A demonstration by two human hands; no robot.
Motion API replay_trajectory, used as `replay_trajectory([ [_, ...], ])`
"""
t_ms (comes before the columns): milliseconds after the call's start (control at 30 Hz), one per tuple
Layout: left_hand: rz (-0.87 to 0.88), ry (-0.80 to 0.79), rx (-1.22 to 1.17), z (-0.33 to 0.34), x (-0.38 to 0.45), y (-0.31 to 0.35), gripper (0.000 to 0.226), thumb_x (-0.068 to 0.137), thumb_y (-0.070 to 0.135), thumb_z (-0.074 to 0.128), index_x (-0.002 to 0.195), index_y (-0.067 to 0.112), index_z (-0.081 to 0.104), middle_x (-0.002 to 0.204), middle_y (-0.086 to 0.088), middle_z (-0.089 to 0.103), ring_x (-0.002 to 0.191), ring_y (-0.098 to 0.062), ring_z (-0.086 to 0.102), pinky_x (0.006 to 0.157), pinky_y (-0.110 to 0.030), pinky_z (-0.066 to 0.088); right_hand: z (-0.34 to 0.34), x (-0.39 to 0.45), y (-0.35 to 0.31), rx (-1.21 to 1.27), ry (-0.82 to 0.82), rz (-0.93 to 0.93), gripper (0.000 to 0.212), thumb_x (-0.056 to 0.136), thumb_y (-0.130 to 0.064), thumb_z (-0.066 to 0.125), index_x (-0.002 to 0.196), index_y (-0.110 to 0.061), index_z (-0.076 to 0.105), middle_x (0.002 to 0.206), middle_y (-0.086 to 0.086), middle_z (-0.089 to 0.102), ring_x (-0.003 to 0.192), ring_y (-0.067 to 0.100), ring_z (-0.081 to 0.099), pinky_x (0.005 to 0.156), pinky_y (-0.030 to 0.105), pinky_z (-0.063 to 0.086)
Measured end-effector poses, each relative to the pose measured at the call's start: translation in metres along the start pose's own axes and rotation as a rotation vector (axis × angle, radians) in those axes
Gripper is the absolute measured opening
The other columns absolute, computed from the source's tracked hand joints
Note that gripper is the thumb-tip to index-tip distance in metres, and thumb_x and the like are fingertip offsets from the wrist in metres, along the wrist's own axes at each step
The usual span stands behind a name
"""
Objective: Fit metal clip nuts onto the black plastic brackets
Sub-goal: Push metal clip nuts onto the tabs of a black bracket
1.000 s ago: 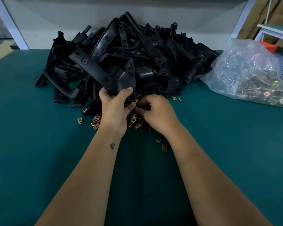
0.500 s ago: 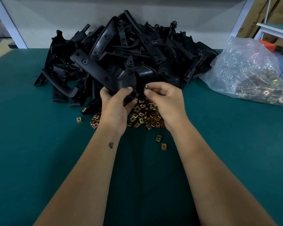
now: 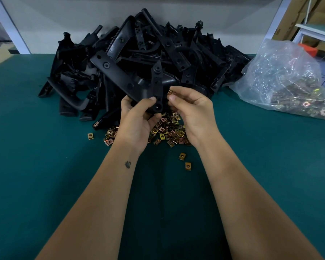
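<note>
Clip nut [image 3: 171, 92] pinched in the right hand [image 3: 191, 117] sits just right of the bracket [image 3: 156, 91]'s upright tab, gripped by the left hand [image 3: 137, 121].

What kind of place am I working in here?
Likely a factory assembly bench: a heap of black plastic brackets, loose clip nuts on the green table, and a bulk bag of nuts.

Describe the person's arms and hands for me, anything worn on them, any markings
Both forearms are bare, with no sleeves in view. The left hand and right hand wear no gloves, and no rings, watch or bracelets show. A small dark tattoo sits on the left forearm just below the wrist; its design is too small to make out. Fingernails look short and unpainted.
</note>
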State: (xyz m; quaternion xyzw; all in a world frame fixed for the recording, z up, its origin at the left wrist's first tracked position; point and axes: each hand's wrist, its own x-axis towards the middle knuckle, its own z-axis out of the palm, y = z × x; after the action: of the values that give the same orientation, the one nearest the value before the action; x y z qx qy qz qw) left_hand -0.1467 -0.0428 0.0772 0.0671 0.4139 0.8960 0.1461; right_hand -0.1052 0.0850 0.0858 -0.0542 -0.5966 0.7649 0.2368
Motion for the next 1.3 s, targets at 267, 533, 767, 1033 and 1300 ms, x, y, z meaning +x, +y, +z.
replay_trajectory([
  [267,0.004,0.005,0.108,0.0014,-0.0011,-0.0001,0.028,0.094,0.024,0.066,0.116,0.023,0.048,0.108,0.003,0.067,0.088,-0.012,0.066,0.059,-0.024,0.051,-0.0003,0.0010,0.0013,0.073,0.019,0.033,0.016,0.091,0.001,0.063,0.101,-0.006,0.072,0.086,0.004,0.073,0.080,0.013,0.067,0.075,0.024,0.052],
  [533,-0.005,0.009,0.213,0.0022,-0.0031,-0.0011,0.030,0.095,0.027,0.065,0.118,0.027,0.047,0.120,0.002,0.067,0.105,-0.015,0.065,0.068,-0.027,0.054,0.0018,0.0006,0.0011,0.111,0.025,0.035,0.015,0.091,0.001,0.063,0.099,-0.007,0.073,0.097,0.012,0.073,0.085,0.018,0.067,0.077,0.026,0.054],
  [767,-0.009,0.037,0.223,0.0033,-0.0033,-0.0018,0.031,0.094,0.027,0.066,0.119,0.027,0.047,0.122,0.001,0.065,0.104,-0.015,0.063,0.060,-0.024,0.052,0.0018,0.0009,0.0019,0.129,0.024,0.028,0.017,0.092,0.001,0.061,0.097,-0.008,0.073,0.091,0.009,0.073,0.082,0.016,0.067,0.076,0.025,0.054],
  [1033,-0.015,0.034,0.245,0.0034,-0.0038,-0.0014,0.031,0.094,0.028,0.066,0.118,0.029,0.046,0.129,-0.001,0.063,0.112,-0.018,0.062,0.062,-0.025,0.053,0.0020,0.0008,0.0014,0.101,0.033,0.014,0.016,0.091,0.001,0.062,0.095,-0.009,0.074,0.091,0.007,0.074,0.080,0.014,0.066,0.074,0.024,0.053],
  [1300,-0.002,0.016,0.280,0.0012,-0.0027,-0.0030,0.030,0.094,0.028,0.066,0.116,0.030,0.045,0.123,0.002,0.064,0.110,-0.016,0.063,0.064,-0.025,0.054,0.0026,0.0002,0.0020,0.115,0.014,0.037,0.014,0.091,0.000,0.063,0.096,-0.007,0.074,0.098,0.013,0.073,0.088,0.020,0.066,0.076,0.026,0.053],
])
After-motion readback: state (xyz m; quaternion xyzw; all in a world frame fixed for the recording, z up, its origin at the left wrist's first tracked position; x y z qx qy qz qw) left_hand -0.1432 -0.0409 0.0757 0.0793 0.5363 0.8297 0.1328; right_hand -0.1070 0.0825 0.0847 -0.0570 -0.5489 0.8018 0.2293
